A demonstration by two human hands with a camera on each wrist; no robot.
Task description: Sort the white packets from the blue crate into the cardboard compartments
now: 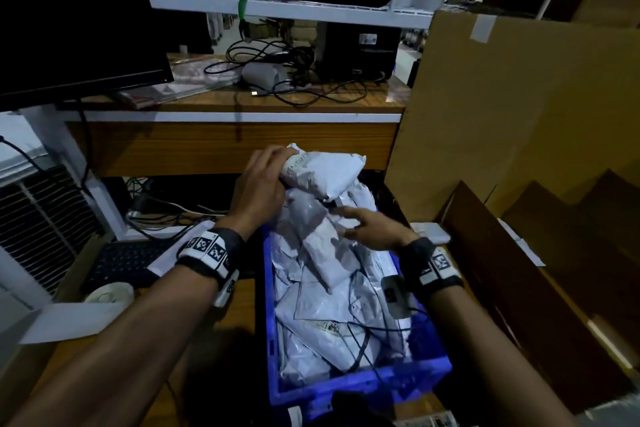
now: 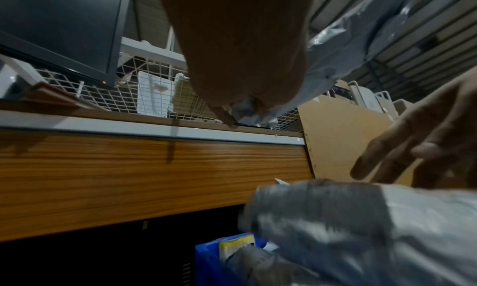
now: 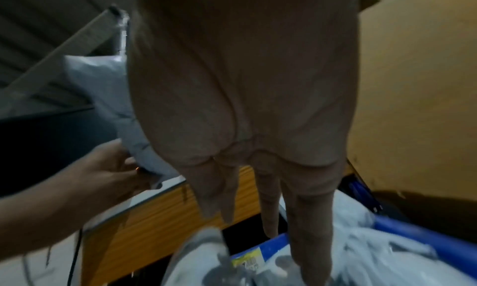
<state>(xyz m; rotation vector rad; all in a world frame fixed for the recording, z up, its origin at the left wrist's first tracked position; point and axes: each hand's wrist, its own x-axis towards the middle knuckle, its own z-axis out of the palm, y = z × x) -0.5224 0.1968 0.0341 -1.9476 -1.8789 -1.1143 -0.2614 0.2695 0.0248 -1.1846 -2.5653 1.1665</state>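
Note:
A blue crate (image 1: 363, 388) full of several white packets (image 1: 329, 305) sits low in the middle of the head view. My left hand (image 1: 263, 180) grips the end of one white packet (image 1: 325, 172) lifted above the crate's far end; the same packet (image 2: 361, 45) and the same left hand (image 3: 108, 168) show in the wrist views. My right hand (image 1: 367, 229) hovers over the pile with fingers (image 3: 304, 219) straight and spread, holding nothing. Cardboard compartments (image 1: 554, 253) stand to the right of the crate.
A wooden desk (image 1: 242, 146) with cables and a dark monitor (image 1: 76, 17) stands behind the crate. A tall cardboard sheet (image 1: 519, 107) rises at right. A keyboard (image 1: 128, 263) and a tape roll (image 1: 109, 291) lie at left. A handheld scanner (image 1: 394, 295) lies on the packets.

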